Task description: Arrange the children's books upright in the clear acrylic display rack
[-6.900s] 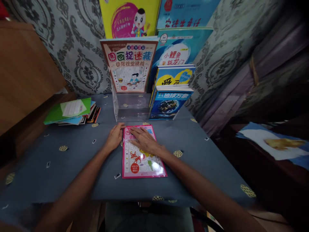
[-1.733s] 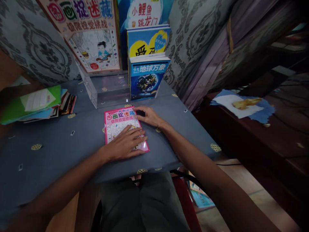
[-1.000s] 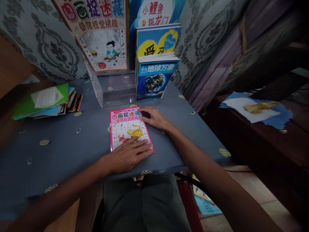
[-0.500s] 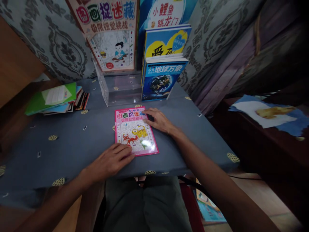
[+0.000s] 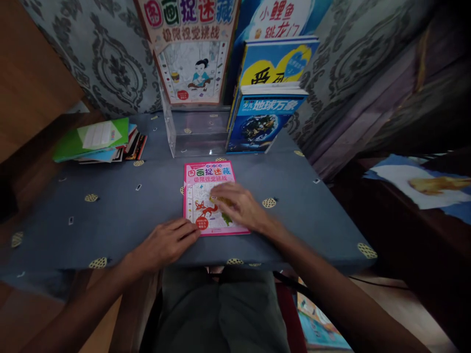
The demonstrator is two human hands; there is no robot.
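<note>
A pink-bordered picture book [image 5: 198,193] lies closed on the cloth-covered table [image 5: 147,206], its cover with a red fox facing up. At its lower left corner rests my left hand [image 5: 167,241], fingers stretched out and fingertips on the edge of the cover. My right hand [image 5: 241,206] is over the right half of the cover, fingers loosely bent and slightly blurred, gripping nothing. It hides part of the yellow cat picture. Whether the right fingertips touch the cover, I cannot tell.
Behind the book, a clear acrylic stand [image 5: 198,144] holds several upright books, with a blue earth book [image 5: 257,122] in front. A pile of books topped by a green one [image 5: 91,137] lies at the back left. Patterned curtains [image 5: 117,63] hang behind.
My right hand has moved from the book's upper right edge down and inward over the cover. My left hand stays by the lower left corner. The camera view has shifted slightly.
</note>
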